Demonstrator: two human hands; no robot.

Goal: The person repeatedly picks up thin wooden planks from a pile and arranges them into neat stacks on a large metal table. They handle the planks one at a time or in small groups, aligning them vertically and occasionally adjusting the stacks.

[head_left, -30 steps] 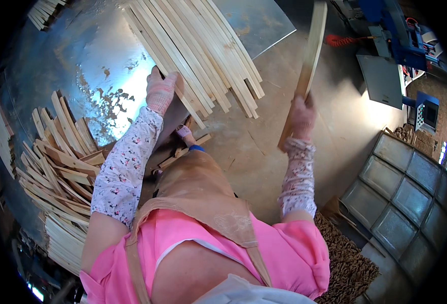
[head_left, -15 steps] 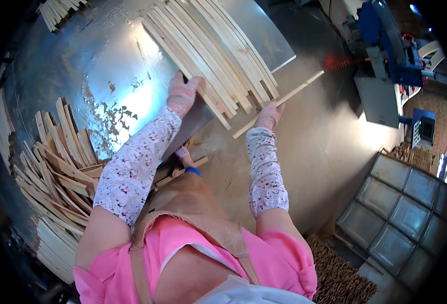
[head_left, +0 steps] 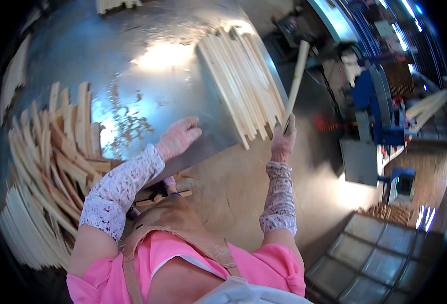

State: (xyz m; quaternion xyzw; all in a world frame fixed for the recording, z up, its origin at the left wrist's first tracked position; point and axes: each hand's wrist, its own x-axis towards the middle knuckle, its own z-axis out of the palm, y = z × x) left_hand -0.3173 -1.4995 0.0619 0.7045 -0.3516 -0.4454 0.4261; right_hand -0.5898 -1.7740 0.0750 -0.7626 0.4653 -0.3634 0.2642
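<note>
My right hand, in a pinkish work glove, grips a narrow wooden strip near its lower end. The strip stands out from my fist, slanting up and away past the table's right edge. Just left of it lies a row of pale wooden strips, side by side on the metal-topped table. My left hand, gloved likewise, hovers over the table's near edge, apart from the row. Its fingers are loosely stretched out, and nothing shows in them.
A jumbled pile of wooden strips lies at the left, with a neater stack below it. A blue machine stands at the right, and a gridded metal frame is at the lower right. More strips lie at the far edge.
My left hand has come off the row's left side and moved back. My right hand has swung its strip from lying sideways to pointing up and away. The view has shifted.
</note>
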